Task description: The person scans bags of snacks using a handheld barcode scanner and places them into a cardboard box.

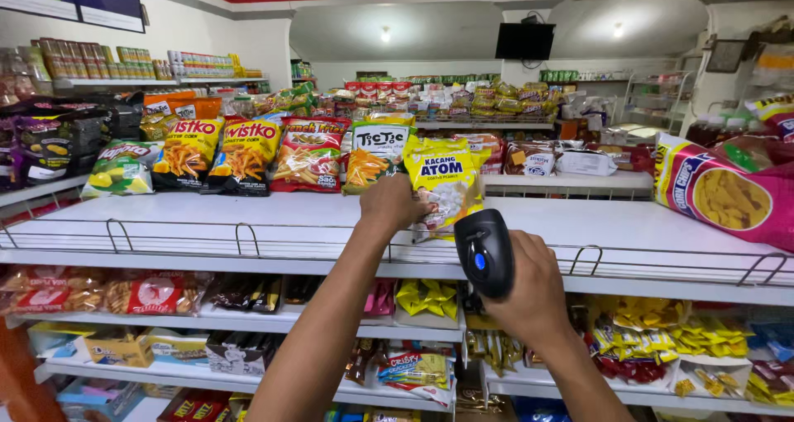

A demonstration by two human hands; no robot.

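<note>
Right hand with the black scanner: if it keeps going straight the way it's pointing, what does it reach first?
Most likely the yellow snack bag held upright by the left hand on the white shelf. The right hand aims the black scanner up at it. Depth is unclear.

1. My hands: two. My left hand [394, 203] grips one yellow snack bag [442, 186]; my right hand [529, 294] grips one black handheld scanner [484, 252].
2. Snack bags standing in the row on the top shelf [248, 215], to the left of the one I hold: five.
3. Large pink snack bags at the right edge: one [724, 194].
4. Dark wall screens: one [525, 40].
5. Lit ceiling lamps: two [385, 34].
</note>
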